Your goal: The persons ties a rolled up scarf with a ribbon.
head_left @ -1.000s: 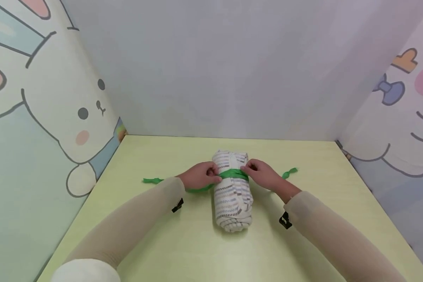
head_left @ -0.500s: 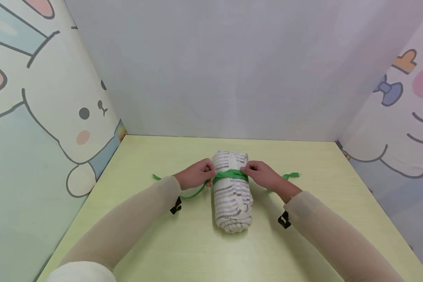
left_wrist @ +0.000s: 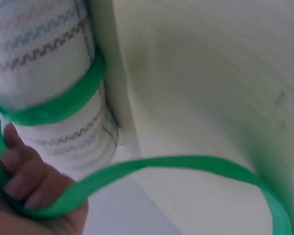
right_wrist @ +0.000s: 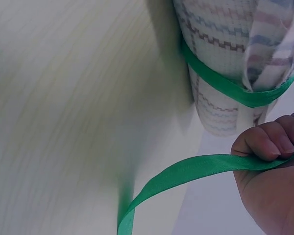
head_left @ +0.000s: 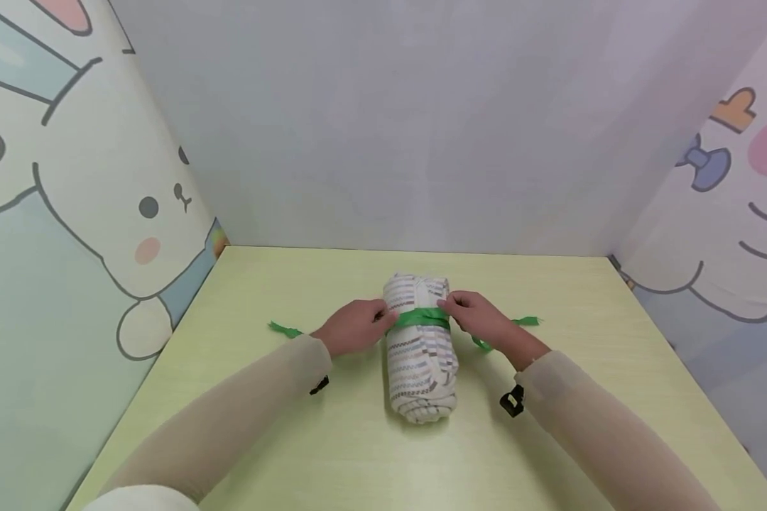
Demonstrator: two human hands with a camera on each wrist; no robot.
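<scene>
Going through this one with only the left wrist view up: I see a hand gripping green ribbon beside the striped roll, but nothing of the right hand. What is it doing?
Observer: The right hand grips the ribbon too, its fingers curled over it, on the other side of the roll.

Operator: On my side the tail leaves the frame. Where does its end show?

Observer: In the head view, the end shows beyond the left sleeve, to the left of the left hand.
</scene>
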